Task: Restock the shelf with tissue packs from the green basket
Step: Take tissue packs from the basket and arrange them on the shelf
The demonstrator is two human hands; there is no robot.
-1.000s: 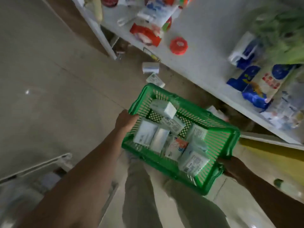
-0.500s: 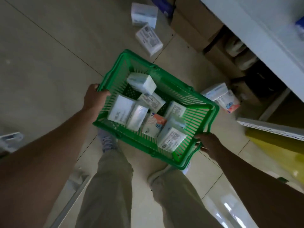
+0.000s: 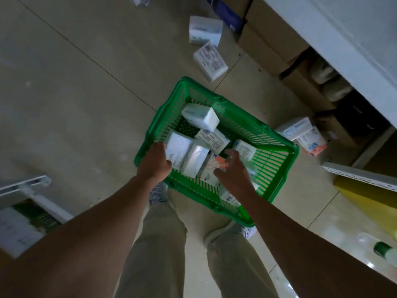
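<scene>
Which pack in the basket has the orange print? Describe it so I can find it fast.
Find the green basket on the floor. The pack lies near its middle, just left of the right hand. It alone shows orange-red print; the packs around it are plain white.

Green basket (image 3: 277, 160) sat on the floor, slatted plastic sides, open top, turned diagonal to the tiles. Inside: a jumble of tissue packs (image 3: 194, 161), mostly white wrap, one with an orange-red print (image 3: 217, 166). One white pack (image 3: 200, 116) lay tilted on top at the far end. More packs lay loose on the floor beyond the basket, two near the top (image 3: 210, 60), two at right (image 3: 305, 135). White shelf (image 3: 335, 37) edge ran along upper right.
</scene>
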